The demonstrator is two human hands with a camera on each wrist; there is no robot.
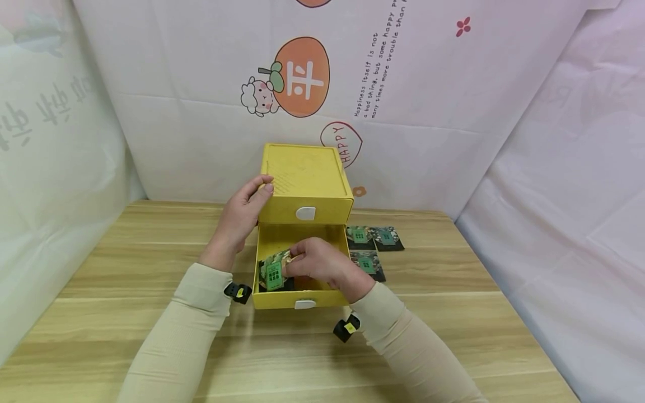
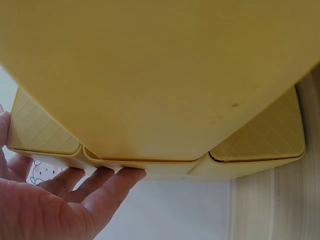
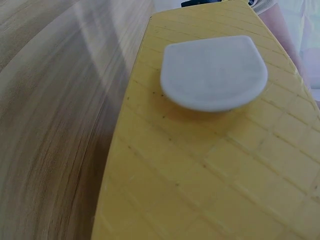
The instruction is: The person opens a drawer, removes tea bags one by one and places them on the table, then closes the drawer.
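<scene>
A yellow two-tier drawer box (image 1: 307, 173) stands on the table with its lower drawer (image 1: 282, 299) pulled out. My left hand (image 1: 239, 215) rests against the box's upper left edge; in the left wrist view its fingers (image 2: 107, 192) lie against the side. Inside the drawer, my right hand (image 1: 322, 266) pinches the right edge of a small flat packet (image 1: 274, 275) with a dark patterned face and a green label. Another dark piece shows under that packet, mostly hidden. The right wrist view has only the drawer front with its white pull tab (image 3: 215, 75), not the hand.
Beside the box on the right lie three similar packets (image 1: 387, 238) with green labels on the wooden table (image 1: 443, 313). The upper drawer, with a white tab (image 1: 305, 213), is closed. Printed white cloth (image 1: 201, 84) hangs behind and at both sides.
</scene>
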